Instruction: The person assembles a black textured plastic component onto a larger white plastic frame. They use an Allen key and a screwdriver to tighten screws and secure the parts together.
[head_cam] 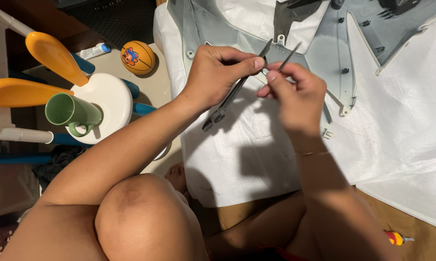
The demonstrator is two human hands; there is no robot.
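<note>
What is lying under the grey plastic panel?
Under the grey plastic panel lies a white woven sheet, spread wide. Whatever is beneath the panel's middle is covered and cannot be seen.

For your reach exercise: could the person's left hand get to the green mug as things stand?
Probably yes. The left hand holds a dark tool, but the mug lies on that side on a white stool with nothing between; the hand would first have to free itself.
</note>
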